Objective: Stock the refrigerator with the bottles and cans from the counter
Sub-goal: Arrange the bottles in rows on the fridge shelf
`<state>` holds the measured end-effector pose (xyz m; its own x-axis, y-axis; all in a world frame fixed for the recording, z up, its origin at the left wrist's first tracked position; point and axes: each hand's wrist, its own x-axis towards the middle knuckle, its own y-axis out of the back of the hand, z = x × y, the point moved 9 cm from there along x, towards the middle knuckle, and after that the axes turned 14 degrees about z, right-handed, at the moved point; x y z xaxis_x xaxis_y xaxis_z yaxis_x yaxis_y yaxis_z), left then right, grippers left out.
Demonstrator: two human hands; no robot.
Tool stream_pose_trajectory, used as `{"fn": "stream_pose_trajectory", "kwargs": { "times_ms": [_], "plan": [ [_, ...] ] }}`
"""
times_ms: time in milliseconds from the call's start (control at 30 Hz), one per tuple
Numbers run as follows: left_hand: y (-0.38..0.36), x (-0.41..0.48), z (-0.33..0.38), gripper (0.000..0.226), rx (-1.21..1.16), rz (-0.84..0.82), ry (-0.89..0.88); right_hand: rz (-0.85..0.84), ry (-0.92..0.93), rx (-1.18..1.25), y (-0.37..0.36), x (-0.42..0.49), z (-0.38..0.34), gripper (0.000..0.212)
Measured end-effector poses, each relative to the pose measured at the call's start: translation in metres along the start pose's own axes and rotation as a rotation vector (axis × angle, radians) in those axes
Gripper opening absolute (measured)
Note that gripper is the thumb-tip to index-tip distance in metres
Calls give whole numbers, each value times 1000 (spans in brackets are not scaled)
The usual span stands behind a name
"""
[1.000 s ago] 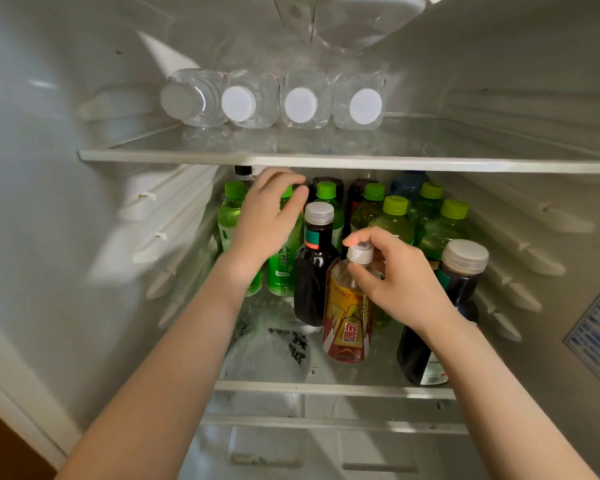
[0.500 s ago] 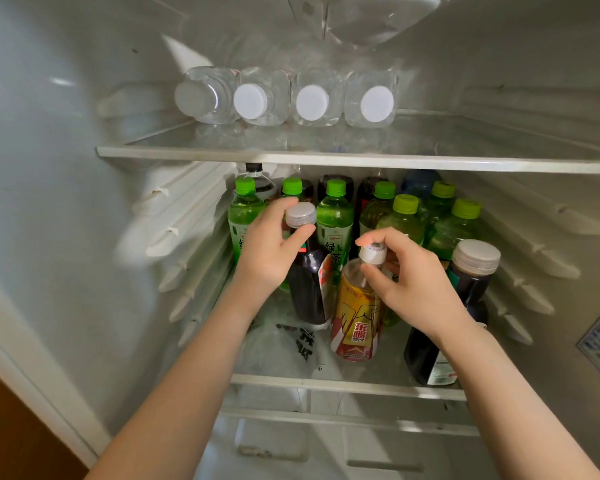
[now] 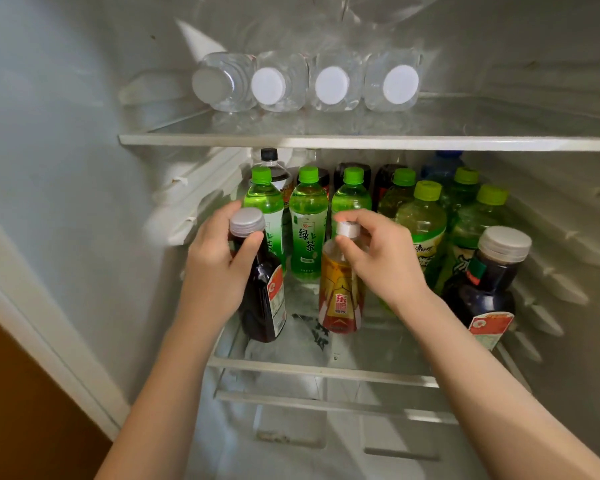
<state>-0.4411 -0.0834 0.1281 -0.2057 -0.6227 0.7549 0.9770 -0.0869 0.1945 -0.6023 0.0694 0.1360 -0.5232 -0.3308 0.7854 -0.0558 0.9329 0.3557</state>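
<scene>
Inside the open refrigerator, my left hand (image 3: 219, 265) grips the neck of a dark bottle with a silver cap (image 3: 262, 299) at the left front of the middle glass shelf (image 3: 323, 367). My right hand (image 3: 381, 258) pinches the white cap of a yellow and red energy drink bottle (image 3: 340, 299), which stands on the same shelf. Several green-capped tea bottles (image 3: 309, 230) stand behind in rows. A second dark bottle with a silver cap (image 3: 489, 282) stands at the right front.
Several clear water bottles (image 3: 331, 84) lie on their sides on the upper shelf (image 3: 361, 142), white caps facing me. Dark bottles stand at the shelf's back. Ribbed side walls flank the shelves, and a drawer sits below. The door frame runs along the lower left.
My left hand left the green bottles, took the dark silver-capped bottle and shifted it left toward the wall. My right hand stayed on the energy drink's cap.
</scene>
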Motion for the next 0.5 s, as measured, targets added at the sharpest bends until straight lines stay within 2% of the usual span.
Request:
{"fn": "stream_pose_trajectory", "kwargs": {
  "times_ms": [233,367,500],
  "plan": [
    [-9,-1,1,44,18,-49,36,-51,-7,51,-43,8,-11,31],
    [-4,-2,7,48,74,19,49,-109,-27,23,-32,9,-10,42],
    [2,1,43,40,146,152,-126,54,-40,45,32,4,-13,31]
  ]
}}
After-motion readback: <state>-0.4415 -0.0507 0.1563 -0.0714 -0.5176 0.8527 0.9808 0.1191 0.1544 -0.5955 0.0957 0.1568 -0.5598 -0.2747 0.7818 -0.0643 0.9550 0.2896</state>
